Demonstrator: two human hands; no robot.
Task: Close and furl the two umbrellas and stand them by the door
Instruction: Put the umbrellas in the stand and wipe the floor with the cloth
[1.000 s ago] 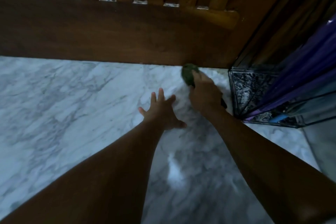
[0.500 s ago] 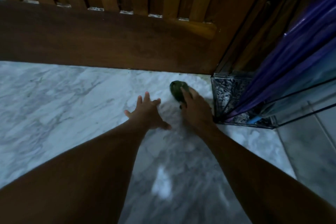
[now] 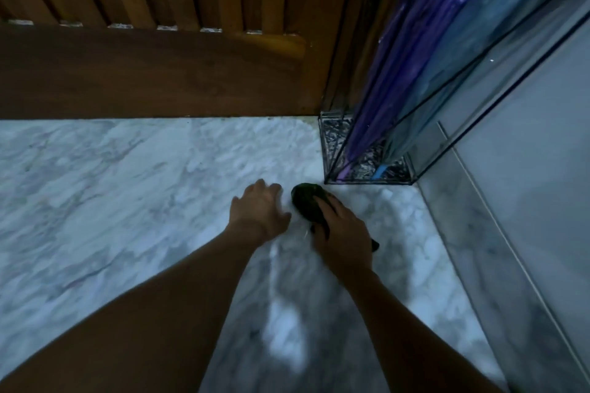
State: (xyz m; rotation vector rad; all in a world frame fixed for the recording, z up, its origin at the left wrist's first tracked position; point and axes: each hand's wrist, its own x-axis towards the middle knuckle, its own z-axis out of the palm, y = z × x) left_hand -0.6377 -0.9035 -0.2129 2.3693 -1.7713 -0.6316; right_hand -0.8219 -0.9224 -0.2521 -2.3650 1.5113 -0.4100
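Observation:
A small dark green folded umbrella (image 3: 308, 202) is on the marble floor, seen end-on, and my right hand (image 3: 343, 228) is shut on it; its black handle tip pokes out behind the hand. My left hand (image 3: 260, 212) hovers just left of it, fingers apart, holding nothing. In the corner stands a glass umbrella stand (image 3: 367, 174) holding a furled purple umbrella (image 3: 412, 51) and a furled blue umbrella (image 3: 498, 19), tips down. Behind it all is the wooden door (image 3: 159, 73).
White marble floor (image 3: 111, 201) spreads out to the left and toward me. A pale wall with a marble skirting (image 3: 498, 281) runs along the right side. The glass stand fills the corner between door and wall.
Both hands and the green umbrella have shifted back from the door's foot and now sit just in front of the glass stand. My view has swung left and down.

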